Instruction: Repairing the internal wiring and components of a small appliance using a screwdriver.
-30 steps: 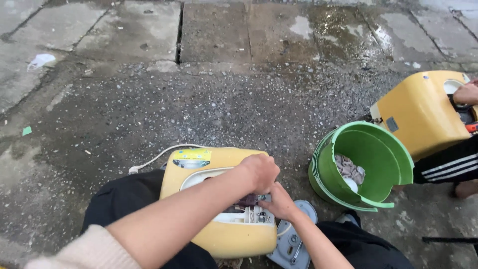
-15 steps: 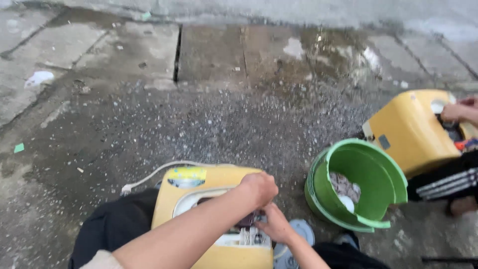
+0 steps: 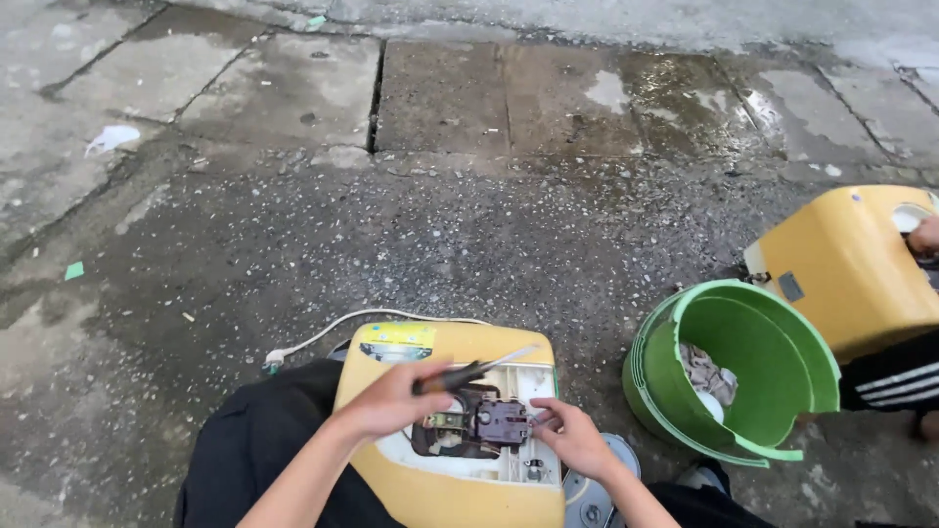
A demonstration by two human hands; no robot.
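Note:
A yellow appliance casing (image 3: 460, 494) lies on my lap, its open white panel showing a dark mechanism (image 3: 499, 422) inside. My left hand (image 3: 391, 401) holds a screwdriver (image 3: 474, 372) with a dark handle, its metal shaft pointing up and right over the panel. My right hand (image 3: 570, 438) rests on the panel's right side, fingertips touching the dark mechanism. A white cord (image 3: 333, 332) runs from the casing's upper left onto the ground.
A green plastic bucket (image 3: 782, 367) with scraps inside tilts on the ground at my right. Behind it another person (image 3: 900, 376) in black striped clothing handles a second yellow casing (image 3: 846, 264). Wet concrete paving with cracks and small litter lies ahead.
The view has tilted down slightly. My left hand has lifted off the mechanism and now shows the screwdriver held across the panel; my right hand stays at the mechanism.

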